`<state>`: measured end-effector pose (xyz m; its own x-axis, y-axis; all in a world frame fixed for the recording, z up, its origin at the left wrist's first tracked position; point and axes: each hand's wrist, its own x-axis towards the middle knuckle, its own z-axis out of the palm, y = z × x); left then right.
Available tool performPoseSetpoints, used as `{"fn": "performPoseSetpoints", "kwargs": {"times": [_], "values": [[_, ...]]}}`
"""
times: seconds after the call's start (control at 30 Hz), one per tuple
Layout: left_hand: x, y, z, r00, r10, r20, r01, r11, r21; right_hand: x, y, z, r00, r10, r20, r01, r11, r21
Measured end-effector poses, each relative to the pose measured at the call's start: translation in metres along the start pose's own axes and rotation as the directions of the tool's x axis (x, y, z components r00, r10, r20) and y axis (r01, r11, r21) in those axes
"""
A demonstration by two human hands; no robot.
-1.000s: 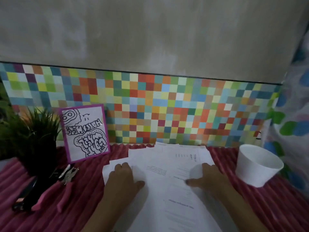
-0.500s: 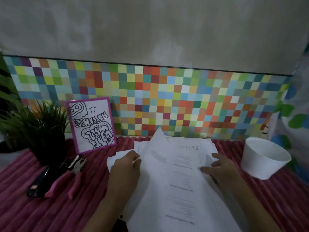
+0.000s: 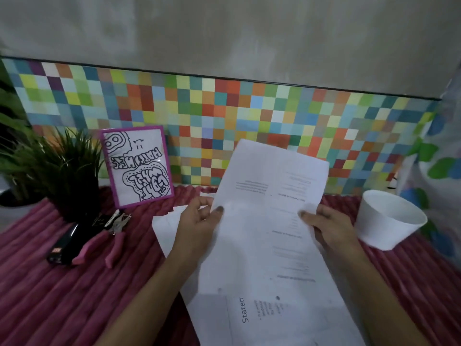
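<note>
Head camera, looking down over a desk covered in a pink ribbed cloth: a person holds a printed sheet up off a loose stack of papers, its far end tilted up toward the wall and its near end trailing onto the stack. The left hand pinches the sheet's left edge, thumb on the printed face and fingers curled behind. The right hand pinches the right edge the same way, thumb on top; its other fingers are hidden behind the paper. The sheet looks very light and floppy, likely to sag or crease if held at one corner, so taking it at both side edges near the middle, as here, seems the safest grip. The sheets underneath look slick enough to slide apart. To the left lie pink-handled pliers just beside a black stapler, with a potted plant and a purple-framed drawing behind them. A white cup stands to the right. A band of multicoloured squares runs along the wall.
</note>
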<state>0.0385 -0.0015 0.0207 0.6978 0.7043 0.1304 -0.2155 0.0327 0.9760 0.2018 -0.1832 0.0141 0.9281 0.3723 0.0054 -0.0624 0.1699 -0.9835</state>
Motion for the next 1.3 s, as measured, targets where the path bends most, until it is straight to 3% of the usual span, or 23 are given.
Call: {"fn": "performPoseSetpoints", "kwargs": {"times": [0.03, 0.1, 0.13, 0.2, 0.27, 0.3, 0.47, 0.57, 0.7, 0.77, 0.87, 1.0, 1.17, 1.3], "values": [[-0.002, 0.001, 0.003, 0.999, -0.043, 0.009, 0.043, 0.998, 0.038, 0.003, -0.001, -0.003, 1.000, -0.018, -0.020, 0.018, 0.999, -0.028], [-0.002, -0.007, 0.001, 0.999, -0.043, 0.001, 0.040, 0.943, 0.330, 0.009, -0.003, -0.013, 0.995, -0.070, -0.073, 0.059, 0.989, -0.135], [-0.001, -0.014, -0.001, 1.000, -0.007, -0.010, 0.011, 0.854, 0.521, 0.010, -0.006, -0.019, 0.991, -0.095, -0.092, 0.074, 0.976, -0.206], [-0.003, -0.025, -0.006, 1.000, 0.024, 0.009, -0.021, 0.550, 0.835, 0.011, -0.013, -0.030, 0.989, -0.127, -0.080, 0.088, 0.924, -0.372], [-0.006, -0.031, -0.007, 0.999, -0.002, 0.045, -0.043, 0.277, 0.960, 0.014, -0.016, -0.040, 0.993, -0.116, -0.038, 0.077, 0.837, -0.542], [-0.007, -0.031, -0.007, 0.999, -0.004, 0.049, -0.046, 0.244, 0.969, 0.017, -0.015, -0.045, 0.996, -0.086, -0.019, 0.058, 0.802, -0.594], [-0.004, -0.024, -0.011, 0.999, -0.033, -0.017, 0.030, 0.452, 0.892, 0.022, -0.013, -0.064, 0.986, 0.140, 0.089, -0.036, 0.705, -0.709], [-0.003, -0.020, -0.015, 0.999, -0.038, -0.011, 0.030, 0.530, 0.848, 0.020, -0.010, -0.060, 0.976, 0.178, 0.124, -0.062, 0.777, -0.627], [0.007, -0.015, -0.019, 0.997, 0.057, -0.051, -0.001, 0.674, 0.739, 0.014, -0.003, -0.036, 0.965, 0.207, 0.163, -0.099, 0.859, -0.503], [0.009, -0.014, -0.017, 0.991, 0.132, -0.038, -0.059, 0.658, 0.751, 0.012, 0.002, -0.026, 0.972, 0.193, 0.133, -0.117, 0.891, -0.438], [0.011, -0.023, -0.016, 0.977, 0.213, -0.015, -0.105, 0.541, 0.834, 0.010, 0.008, -0.014, 0.985, 0.156, 0.077, -0.123, 0.936, -0.329], [0.015, -0.028, -0.013, 0.922, 0.383, 0.061, -0.263, 0.503, 0.824, 0.009, 0.013, -0.004, 0.994, 0.108, 0.005, -0.105, 0.971, -0.215], [0.004, -0.020, -0.003, 0.980, 0.200, 0.018, -0.178, 0.826, 0.535, 0.003, 0.015, 0.004, 0.986, 0.138, 0.092, -0.126, 0.984, -0.127], [0.007, -0.023, -0.003, 0.978, 0.188, 0.088, -0.208, 0.871, 0.446, 0.005, 0.014, 0.006, 0.993, 0.085, 0.086, -0.079, 0.994, -0.070]]}}
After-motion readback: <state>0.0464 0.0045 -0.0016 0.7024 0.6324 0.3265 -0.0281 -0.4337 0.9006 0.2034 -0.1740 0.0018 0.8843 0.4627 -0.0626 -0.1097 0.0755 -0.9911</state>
